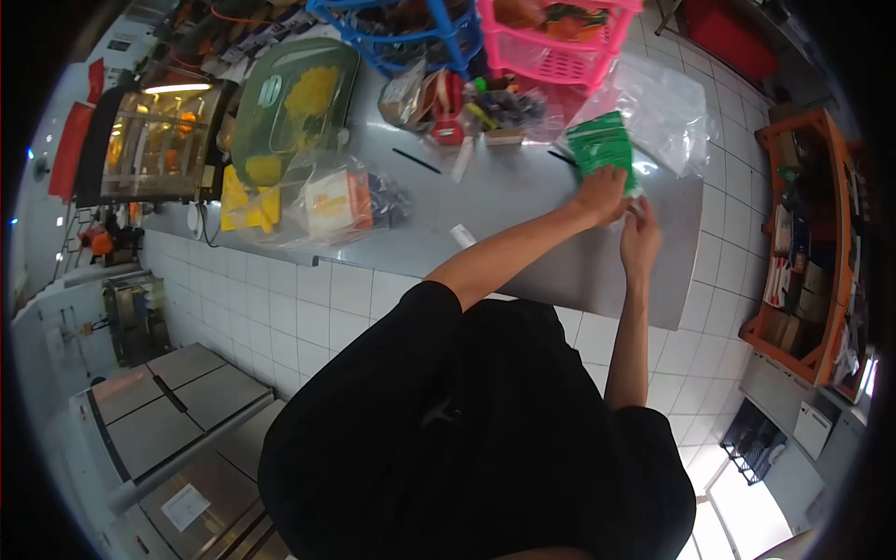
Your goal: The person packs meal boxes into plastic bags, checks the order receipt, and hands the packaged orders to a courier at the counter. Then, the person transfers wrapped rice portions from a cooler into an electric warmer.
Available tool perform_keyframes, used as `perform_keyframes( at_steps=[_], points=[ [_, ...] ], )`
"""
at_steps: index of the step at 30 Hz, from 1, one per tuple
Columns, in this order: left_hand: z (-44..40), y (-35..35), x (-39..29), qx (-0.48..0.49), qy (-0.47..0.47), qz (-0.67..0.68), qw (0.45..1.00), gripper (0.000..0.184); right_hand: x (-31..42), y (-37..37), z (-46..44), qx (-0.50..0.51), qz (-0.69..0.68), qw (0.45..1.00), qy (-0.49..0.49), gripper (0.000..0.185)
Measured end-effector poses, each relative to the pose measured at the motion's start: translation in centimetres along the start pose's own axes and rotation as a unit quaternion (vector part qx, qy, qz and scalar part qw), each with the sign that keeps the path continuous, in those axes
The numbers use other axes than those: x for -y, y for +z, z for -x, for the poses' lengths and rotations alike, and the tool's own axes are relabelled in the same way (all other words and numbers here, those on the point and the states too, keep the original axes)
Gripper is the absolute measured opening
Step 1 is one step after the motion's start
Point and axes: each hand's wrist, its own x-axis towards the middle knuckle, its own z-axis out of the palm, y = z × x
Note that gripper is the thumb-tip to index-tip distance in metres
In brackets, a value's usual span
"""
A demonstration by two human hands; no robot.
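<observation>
The left hand (605, 194) is closed on the lower part of a shiny green plastic packet with pale print (600, 140), its fingers lying across the near end. The right hand (640, 233) is just beside it, its fingertips drawn together at the packet's lower right corner, where a small whitish bit shows; whether they actually pinch it, I cannot tell. The packet is over the right part of a grey metal table (677, 215), its far end pointing away from the person.

Just to the right of the packet is a crumpled clear plastic bag (667, 107). Beyond the hands stands a bright pink plastic basket (551, 63), and to its left a blue plastic basket (401, 45), both holding packaged goods. Nearer, a thin black stick (416, 161) lies on the bare metal, with a narrow white strip (462, 161) to its right and a small white piece (462, 236) closer to the table's near edge.

Toward the left are a translucent green lidded container (266, 140) with yellow contents and, nearer the person, a clear bag around a white and orange box (331, 201). White floor tiles (345, 289) show below the table's near edge
</observation>
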Motion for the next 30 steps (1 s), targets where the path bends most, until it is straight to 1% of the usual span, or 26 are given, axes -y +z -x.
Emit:
perform_keyframes(
  at_steps=[3, 4, 5, 6, 7, 8, 9, 10, 11, 12, 13, 15, 16, 18, 20, 21, 23, 24, 27, 28, 30],
  points=[
    [6.9, -4.9, -0.2, -0.016, 0.084, 0.025, 0.996, 0.046, 2.7, 2.2, 7.6, -0.188, 0.076, 0.978, -0.051, 0.029],
    [8.8, -8.8, 0.4, 0.011, 0.128, 0.057, 0.990, 0.043, 2.8, 4.7, 8.7, -0.105, -0.031, 0.994, -0.022, 0.035],
    [11.4, -13.2, 1.6, 0.034, 0.175, 0.087, 0.980, 0.041, 1.1, 7.8, 10.1, -0.024, -0.139, 0.990, 0.004, 0.042],
    [14.4, -18.4, 3.0, 0.095, 0.179, 0.113, 0.973, 0.030, -2.1, 11.5, 12.0, 0.039, -0.042, 0.990, -0.127, 0.047],
    [17.9, -22.5, 5.0, 0.033, 0.164, 0.184, 0.969, 0.015, -0.5, 14.3, 13.0, 0.085, 0.036, 0.985, -0.145, 0.053],
    [20.8, -27.7, 7.0, -0.077, 0.174, 0.195, 0.962, 0.009, 1.4, 16.9, 14.0, 0.128, 0.111, 0.971, -0.169, 0.058],
    [23.4, -33.2, 8.6, -0.148, 0.146, 0.097, 0.973, 0.006, 6.8, 18.8, 15.0, 0.153, 0.162, 0.971, -0.082, 0.063],
    [25.3, -35.8, 12.8, -0.241, 0.152, 0.059, 0.957, 0.010, 7.1, 20.1, 15.9, 0.183, 0.197, 0.961, -0.066, 0.063],
    [27.3, -39.3, 14.5, -0.330, 0.073, 0.020, 0.941, 0.004, 7.0, 21.5, 16.1, 0.209, 0.228, 0.949, -0.056, 0.063],
    [29.6, -42.1, 16.4, -0.336, 0.017, 0.025, 0.942, 0.003, 7.1, 23.0, 15.7, 0.230, 0.257, 0.937, -0.051, 0.063],
    [31.2, -43.9, 17.9, -0.342, -0.036, 0.034, 0.938, 0.002, 7.5, 24.1, 14.8, 0.267, 0.264, 0.927, -0.025, 0.062],
    [32.6, -43.9, 19.5, -0.289, -0.033, 0.160, 0.943, 0.002, 8.5, 24.5, 14.1, 0.341, 0.286, 0.895, 0.037, 0.060],
    [33.3, -43.3, 20.0, -0.259, -0.033, 0.225, 0.939, 0.002, 8.8, 24.3, 14.3, 0.328, 0.209, 0.921, 0.034, 0.054],
    [33.9, -41.8, 20.0, -0.161, -0.031, 0.285, 0.944, 0.008, 13.3, 23.4, 13.5, 0.296, 0.052, 0.954, 0.012, 0.042],
    [33.7, -40.1, 19.2, -0.140, -0.047, 0.425, 0.893, 0.016, 21.5, 21.8, 14.1, 0.334, -0.091, 0.938, 0.023, 0.031],
    [33.5, -39.8, 19.0, -0.127, -0.053, 0.488, 0.862, 0.020, 25.4, 21.7, 14.6, 0.351, -0.166, 0.921, 0.027, 0.025],
    [32.9, -40.1, 18.6, -0.121, -0.041, 0.527, 0.841, 0.027, 31.1, 22.4, 16.2, 0.435, -0.220, 0.873, 0.017, 0.022],
    [32.8, -40.5, 18.8, -0.119, -0.036, 0.543, 0.830, 0.030, 32.8, 23.4, 16.9, 0.477, -0.247, 0.843, 0.011, 0.021],
    [32.5, -41.5, 20.5, -0.170, 0.008, 0.454, 0.875, 0.030, 35.8, 27.3, 17.1, 0.517, -0.202, 0.831, -0.014, 0.022],
    [32.5, -42.0, 21.0, -0.211, 0.023, 0.392, 0.895, 0.026, 35.6, 29.0, 17.0, 0.521, -0.211, 0.827, -0.007, 0.020],
    [32.9, -42.9, 22.7, -0.194, -0.018, 0.460, 0.866, 0.022, 37.1, 30.9, 17.2, 0.523, -0.134, 0.837, -0.084, 0.019]
  ],
)
